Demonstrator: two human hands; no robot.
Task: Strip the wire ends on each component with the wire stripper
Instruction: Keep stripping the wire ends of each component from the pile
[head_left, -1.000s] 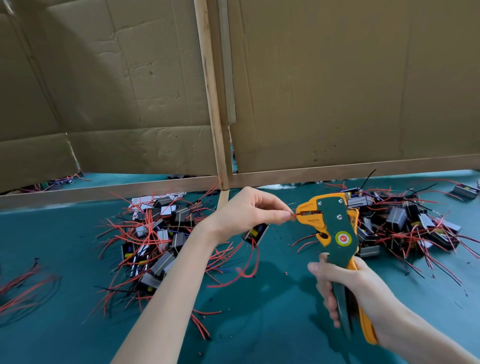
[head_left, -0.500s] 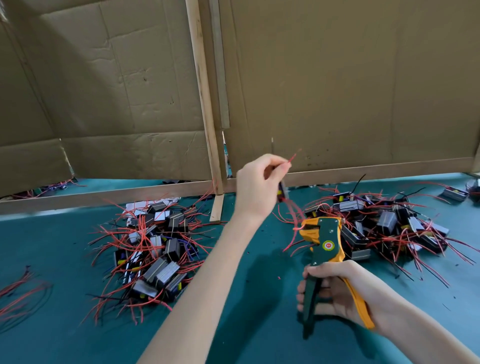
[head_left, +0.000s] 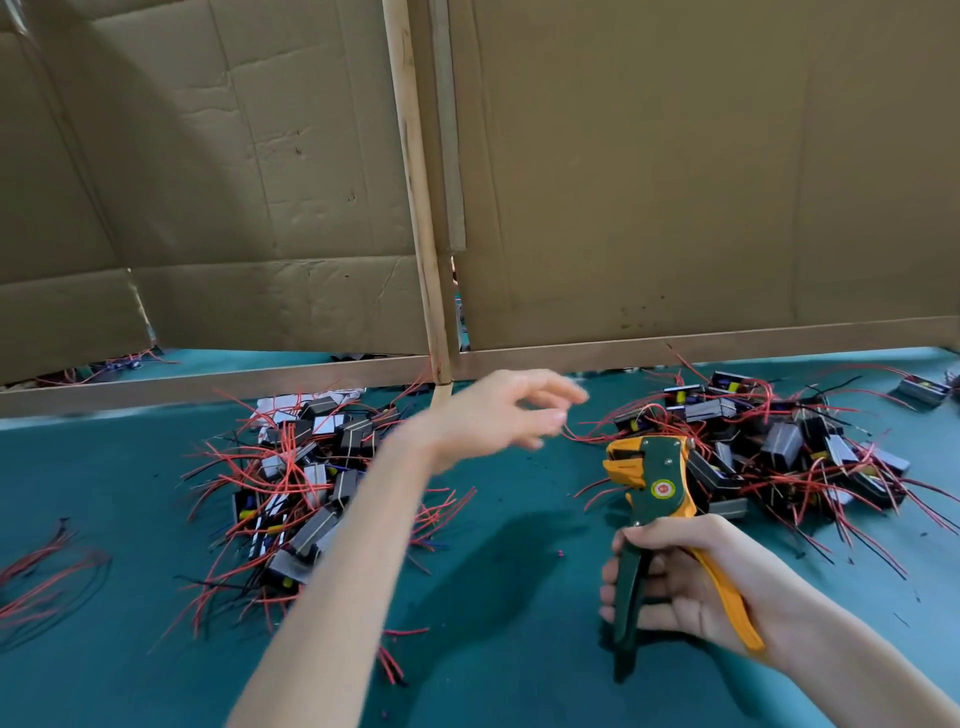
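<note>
A teal bench fills the lower half of the frame. Creased cardboard stands along its far edge across the upper half. A wooden post braces it at centre, and a rail runs along its foot.

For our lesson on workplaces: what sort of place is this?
Probably an assembly workbench: piles of wired components on a green mat, a wire stripper in the right hand, cardboard screens behind.
</note>
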